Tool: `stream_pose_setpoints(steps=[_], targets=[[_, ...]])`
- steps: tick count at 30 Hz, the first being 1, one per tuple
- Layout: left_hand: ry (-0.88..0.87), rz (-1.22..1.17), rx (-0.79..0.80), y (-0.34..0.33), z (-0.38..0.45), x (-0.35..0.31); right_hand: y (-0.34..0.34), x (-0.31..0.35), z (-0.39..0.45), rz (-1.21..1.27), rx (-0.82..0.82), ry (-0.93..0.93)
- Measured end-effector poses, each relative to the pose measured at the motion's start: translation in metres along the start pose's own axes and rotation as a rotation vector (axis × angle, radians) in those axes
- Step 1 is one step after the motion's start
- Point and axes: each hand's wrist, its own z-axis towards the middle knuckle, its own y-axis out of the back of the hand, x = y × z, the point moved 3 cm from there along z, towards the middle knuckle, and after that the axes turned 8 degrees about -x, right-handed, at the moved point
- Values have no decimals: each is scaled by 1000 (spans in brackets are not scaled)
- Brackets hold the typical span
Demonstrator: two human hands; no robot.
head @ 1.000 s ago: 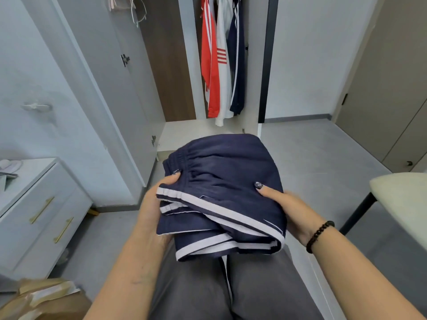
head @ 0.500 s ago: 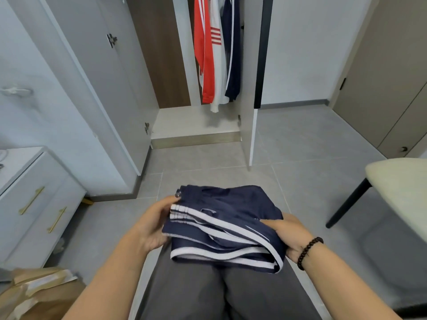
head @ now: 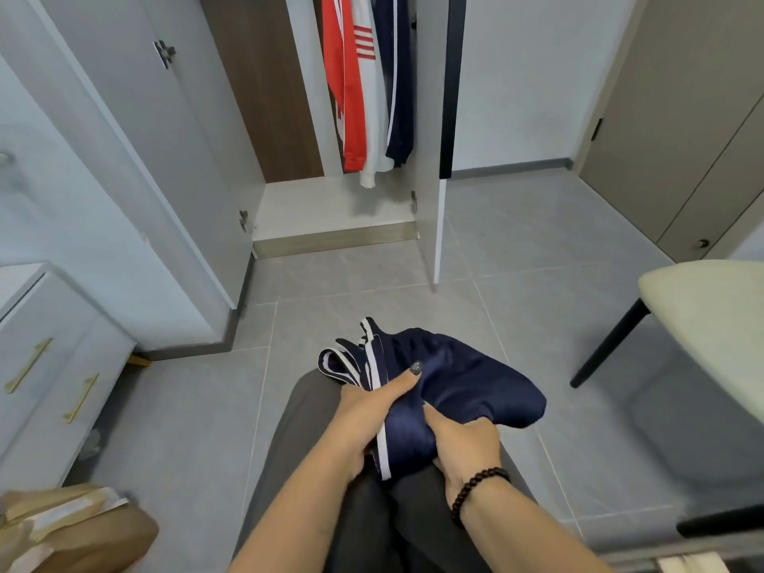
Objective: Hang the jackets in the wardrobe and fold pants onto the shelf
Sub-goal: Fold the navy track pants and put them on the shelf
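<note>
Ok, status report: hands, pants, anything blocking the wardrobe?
Left hand and right hand both grip the folded navy pants. Wardrobe doors open, floor path unobstructed.

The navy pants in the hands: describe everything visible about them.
The navy pants are dark blue with white side stripes, in a smooth, slightly shiny fabric. They are bundled into a thick, loosely folded wad, striped edges sticking out at the upper left. They sit over the person's lap, above the grey floor, in front of the open wardrobe. The left hand grips the striped side, thumb across the top; the right hand grips the near edge.
</note>
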Motion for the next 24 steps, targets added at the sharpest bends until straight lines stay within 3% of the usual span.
stream_pose_setpoints(steps=[3, 6, 12, 18, 21, 24], targets=[[-112, 139, -75, 2, 8, 0, 4, 12, 7, 328, 87, -191], [-188, 140, -17, 8, 8, -1, 16, 34, 27, 517, 121, -322], [-141, -24, 160, 43, -3, -9, 57, 43, 45, 435, 201, -306], [129, 408, 124, 48, 13, -4, 81, 36, 62, 130, 332, -462], [165, 438, 80, 43, 26, -9, 78, 62, 85, -119, 376, -377], [175, 287, 42, 36, 40, -9, 63, 79, 107, -277, 397, -311]])
